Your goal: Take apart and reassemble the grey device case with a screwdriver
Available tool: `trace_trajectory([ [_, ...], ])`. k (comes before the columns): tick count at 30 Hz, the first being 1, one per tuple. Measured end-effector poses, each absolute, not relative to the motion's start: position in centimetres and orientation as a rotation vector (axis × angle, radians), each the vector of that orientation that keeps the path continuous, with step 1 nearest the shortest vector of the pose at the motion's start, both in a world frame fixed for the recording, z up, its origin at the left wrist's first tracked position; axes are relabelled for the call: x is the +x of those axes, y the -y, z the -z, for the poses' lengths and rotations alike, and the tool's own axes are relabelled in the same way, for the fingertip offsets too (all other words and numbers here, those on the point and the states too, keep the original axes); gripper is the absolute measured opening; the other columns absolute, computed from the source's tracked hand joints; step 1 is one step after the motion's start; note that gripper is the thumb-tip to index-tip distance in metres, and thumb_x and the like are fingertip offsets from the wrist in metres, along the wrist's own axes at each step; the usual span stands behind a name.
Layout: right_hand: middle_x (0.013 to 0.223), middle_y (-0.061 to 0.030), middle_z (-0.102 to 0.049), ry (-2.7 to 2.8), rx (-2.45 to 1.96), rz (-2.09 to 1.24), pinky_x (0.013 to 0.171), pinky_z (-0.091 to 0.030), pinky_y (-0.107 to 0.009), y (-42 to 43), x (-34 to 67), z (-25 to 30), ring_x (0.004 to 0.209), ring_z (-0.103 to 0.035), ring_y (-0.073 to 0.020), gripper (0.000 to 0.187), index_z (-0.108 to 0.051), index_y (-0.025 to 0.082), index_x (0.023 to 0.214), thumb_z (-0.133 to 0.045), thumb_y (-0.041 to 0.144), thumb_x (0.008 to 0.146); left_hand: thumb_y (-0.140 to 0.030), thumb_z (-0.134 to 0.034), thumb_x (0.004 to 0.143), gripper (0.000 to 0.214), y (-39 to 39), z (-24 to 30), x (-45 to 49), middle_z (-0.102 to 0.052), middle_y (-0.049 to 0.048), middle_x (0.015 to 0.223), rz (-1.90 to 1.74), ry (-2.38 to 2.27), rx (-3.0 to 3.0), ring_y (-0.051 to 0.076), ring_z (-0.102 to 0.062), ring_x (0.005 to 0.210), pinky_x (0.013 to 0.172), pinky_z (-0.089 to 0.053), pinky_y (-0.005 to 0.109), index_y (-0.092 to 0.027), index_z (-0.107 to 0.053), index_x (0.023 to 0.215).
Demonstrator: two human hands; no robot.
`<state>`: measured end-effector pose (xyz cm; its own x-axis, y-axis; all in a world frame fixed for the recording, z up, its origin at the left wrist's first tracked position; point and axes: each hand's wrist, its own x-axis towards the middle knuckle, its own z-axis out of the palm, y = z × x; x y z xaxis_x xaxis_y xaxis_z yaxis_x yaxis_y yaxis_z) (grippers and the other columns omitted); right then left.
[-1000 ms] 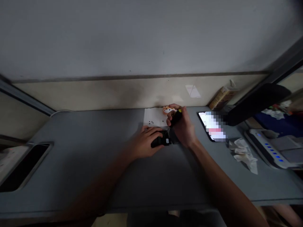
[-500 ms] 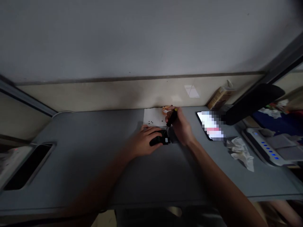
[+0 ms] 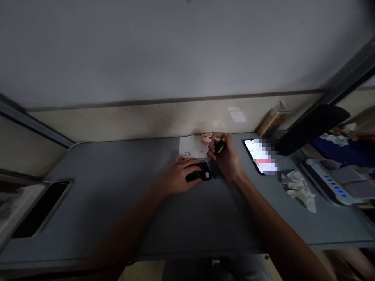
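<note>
Left of the frame's centre, my left hand (image 3: 182, 177) presses its fingers over the black device (image 3: 205, 176) at centre; should that hold slacken, the device could twist or nudge the dark specks (image 3: 188, 153) on the white paper (image 3: 192, 144) above. Right of centre, my right hand's (image 3: 230, 163) fingers curl around a black-and-yellow driver (image 3: 219, 146), whose tip could slip if tilted; compared with half a second ago, its handle shows more yellow and the orange-and-white figure (image 3: 206, 138) is less covered.

Lit phone (image 3: 259, 156), tissue (image 3: 299, 187), probable carton (image 3: 272, 122)
</note>
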<state>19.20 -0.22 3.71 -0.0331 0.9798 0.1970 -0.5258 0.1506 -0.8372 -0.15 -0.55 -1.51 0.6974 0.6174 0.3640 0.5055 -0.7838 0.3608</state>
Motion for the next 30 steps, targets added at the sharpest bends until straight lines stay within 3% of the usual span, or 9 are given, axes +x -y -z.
trace_trajectory([
  [3, 0.075, 0.0026, -0.051, 0.949, -0.647, -1.325, 0.053, -0.041, -0.026, 0.39, 19.26, -3.78, 0.059, -0.047, -0.0098, 0.046, -0.059, 0.024, 0.076, -0.073, 0.068, 0.079, -0.038, -0.067, 0.094, 0.02, 0.44, 1.72, -0.22, -0.072, 0.0084, 0.128, -0.691, -0.899, 2.673, 0.026, -0.067, 0.118, 0.109, -0.041, 0.049, -0.026, -0.072, 0.11],
  [7, 0.081, 0.0033, -0.057, 1.034, -0.709, -1.281, 0.056, -0.044, -0.026, 0.71, 19.36, -3.58, 0.058, -0.054, -0.008, 0.051, -0.054, 0.023, 0.072, -0.077, 0.069, 0.074, -0.039, -0.066, 0.095, 0.021, 0.43, 1.84, -0.19, -0.071, 0.0077, 0.13, -0.699, -0.896, 2.674, 0.026, -0.066, 0.12, 0.109, -0.041, 0.049, -0.026, -0.071, 0.11],
  [10, 0.07, 0.0053, -0.057, 1.085, -0.758, -1.251, 0.052, -0.04, -0.025, 0.89, 19.32, -3.54, 0.051, -0.049, -0.0073, 0.054, -0.048, 0.023, 0.072, -0.073, 0.071, 0.077, -0.037, -0.066, 0.095, 0.02, 0.53, 1.71, -0.13, -0.071, 0.007, 0.132, -0.682, -0.889, 2.668, 0.025, -0.066, 0.12, 0.109, -0.041, 0.048, -0.026, -0.071, 0.111],
  [14, 0.055, 0.0092, -0.044, 1.095, -0.719, -1.234, 0.047, -0.031, -0.024, 1.05, 18.98, -3.63, 0.047, -0.038, -0.0077, 0.053, -0.042, 0.025, 0.072, -0.074, 0.067, 0.079, -0.036, -0.066, 0.095, 0.019, 0.68, 1.53, -0.02, -0.071, 0.0075, 0.13, -0.682, -0.896, 2.662, 0.026, -0.066, 0.119, 0.109, -0.042, 0.049, -0.025, -0.07, 0.11],
  [20, 0.052, 0.011, -0.035, 1.074, -0.706, -1.194, 0.043, -0.028, -0.023, 1.03, 18.54, -3.52, 0.045, -0.028, -0.0074, 0.056, -0.04, 0.026, 0.071, -0.075, 0.069, 0.076, -0.034, -0.072, 0.089, 0.022, 0.96, 1.35, 0.33, -0.072, 0.0076, 0.124, -0.662, -0.976, 2.605, 0.027, -0.066, 0.117, 0.11, -0.042, 0.049, -0.024, -0.064, 0.107],
  [30, 0.056, 0.0095, -0.031, 1.006, -0.705, -1.134, 0.045, -0.028, -0.023, 1.04, 18.75, -4.02, 0.048, -0.026, -0.0082, 0.061, -0.036, 0.025, 0.069, -0.071, 0.075, 0.075, -0.032, -0.074, 0.086, 0.028, 1.15, 1.16, 0.47, -0.072, 0.0071, 0.122, -0.63, -1.022, 2.539, 0.027, -0.067, 0.114, 0.109, -0.041, 0.048, -0.024, -0.057, 0.106],
])
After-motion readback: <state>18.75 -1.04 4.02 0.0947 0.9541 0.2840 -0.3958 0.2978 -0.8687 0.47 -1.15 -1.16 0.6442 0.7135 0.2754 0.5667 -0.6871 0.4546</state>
